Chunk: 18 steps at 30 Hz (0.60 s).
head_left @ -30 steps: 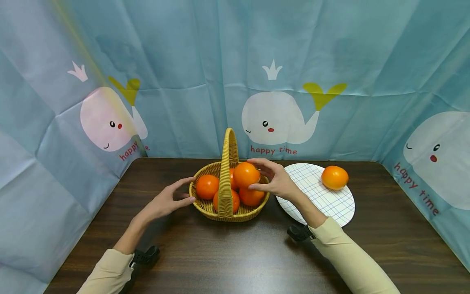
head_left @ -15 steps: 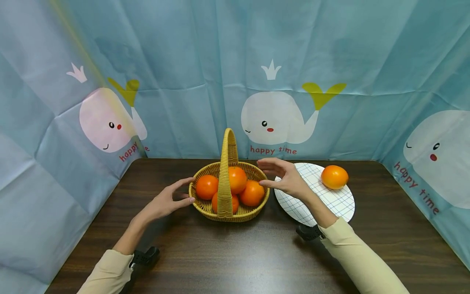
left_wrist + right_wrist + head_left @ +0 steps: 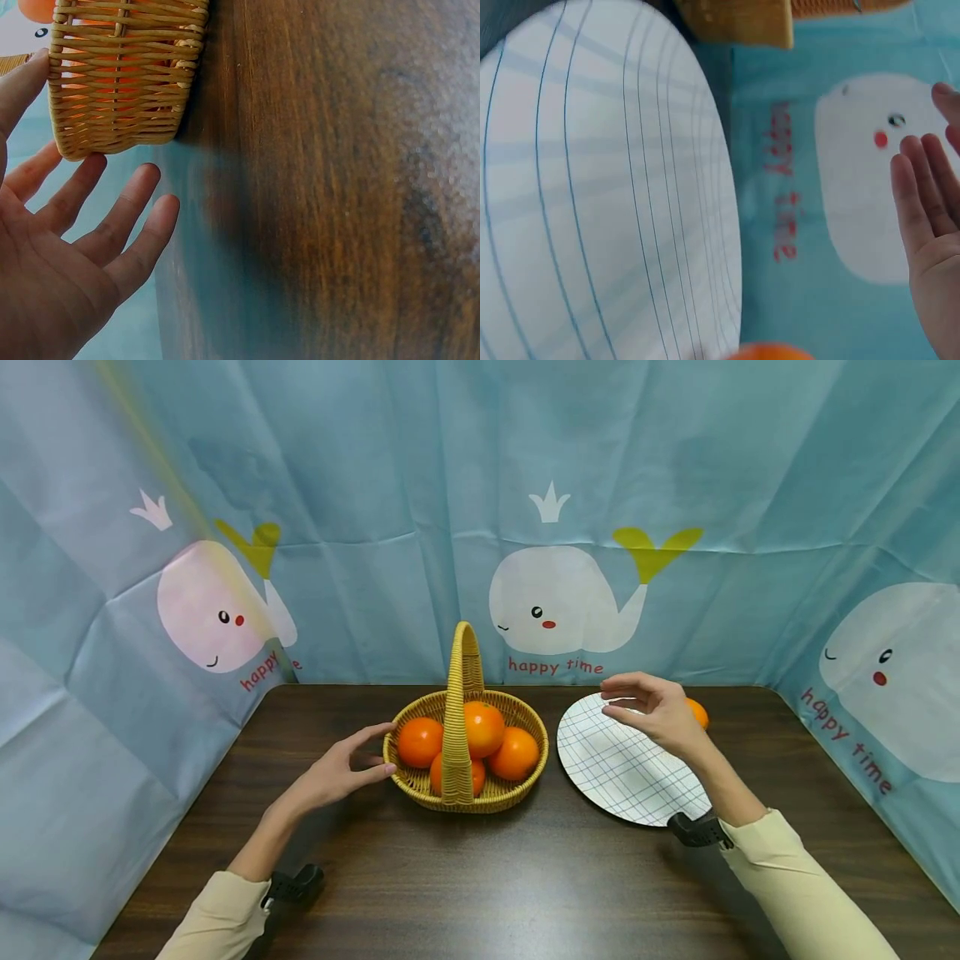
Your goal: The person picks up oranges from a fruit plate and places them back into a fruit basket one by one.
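Note:
A yellow wicker basket (image 3: 468,802) with a tall arched handle holds several oranges (image 3: 513,753). At its left end my left hand (image 3: 337,772) touches the wicker with thumb and fingertips, fingers spread and lightly bent. The left wrist view shows the thumb at the rim of the basket (image 3: 124,90) and the other fingers below it. My right hand (image 3: 660,714) hovers over the white plate (image 3: 622,777) with blue grid lines, nothing between its fingers. Behind that hand, a single orange (image 3: 699,714) on the plate is mostly hidden; only its top edge shows in the right wrist view.
Everything stands on a dark wooden table (image 3: 480,877). A light blue curtain (image 3: 375,602) printed with white whales closes off the back and both sides. The plate lies just right of the basket, with a narrow gap between them.
My right hand has let go of an orange in the basket and moved right, over the plate, now covering most of the orange there. The left hand has stayed at the basket.

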Each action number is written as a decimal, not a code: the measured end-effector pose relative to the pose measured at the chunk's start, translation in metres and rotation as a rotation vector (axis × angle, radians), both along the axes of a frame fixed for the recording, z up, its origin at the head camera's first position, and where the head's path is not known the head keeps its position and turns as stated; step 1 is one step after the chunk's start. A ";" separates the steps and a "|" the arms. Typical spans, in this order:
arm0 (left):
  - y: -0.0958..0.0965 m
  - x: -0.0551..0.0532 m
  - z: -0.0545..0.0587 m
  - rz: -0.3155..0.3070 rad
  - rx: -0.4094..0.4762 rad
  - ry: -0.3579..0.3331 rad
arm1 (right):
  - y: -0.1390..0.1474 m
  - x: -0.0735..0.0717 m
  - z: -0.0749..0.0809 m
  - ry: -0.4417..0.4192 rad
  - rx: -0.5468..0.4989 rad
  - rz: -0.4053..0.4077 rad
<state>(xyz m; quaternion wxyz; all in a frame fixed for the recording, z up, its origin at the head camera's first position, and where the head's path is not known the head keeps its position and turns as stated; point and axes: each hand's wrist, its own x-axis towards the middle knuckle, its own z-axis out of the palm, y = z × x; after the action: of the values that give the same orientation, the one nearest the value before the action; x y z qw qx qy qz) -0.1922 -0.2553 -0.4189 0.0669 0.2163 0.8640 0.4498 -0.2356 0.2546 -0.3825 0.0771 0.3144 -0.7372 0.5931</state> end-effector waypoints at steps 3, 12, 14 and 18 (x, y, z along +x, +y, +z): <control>0.000 0.000 -0.001 -0.001 0.002 -0.001 | 0.017 0.003 0.004 0.004 0.012 -0.036; 0.000 -0.001 -0.002 -0.001 -0.013 0.014 | 0.061 0.010 0.006 -0.009 0.060 -0.154; 0.000 -0.001 -0.002 -0.003 -0.010 0.020 | 0.069 0.011 0.005 -0.005 0.076 -0.181; 0.000 -0.001 -0.001 -0.005 -0.003 0.015 | 0.084 0.012 0.003 0.013 0.140 -0.269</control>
<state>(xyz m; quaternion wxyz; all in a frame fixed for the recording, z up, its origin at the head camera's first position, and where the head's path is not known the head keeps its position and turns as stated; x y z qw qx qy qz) -0.1929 -0.2552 -0.4195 0.0618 0.2217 0.8645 0.4469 -0.2238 0.3381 -0.3798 0.1386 0.2212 -0.8117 0.5224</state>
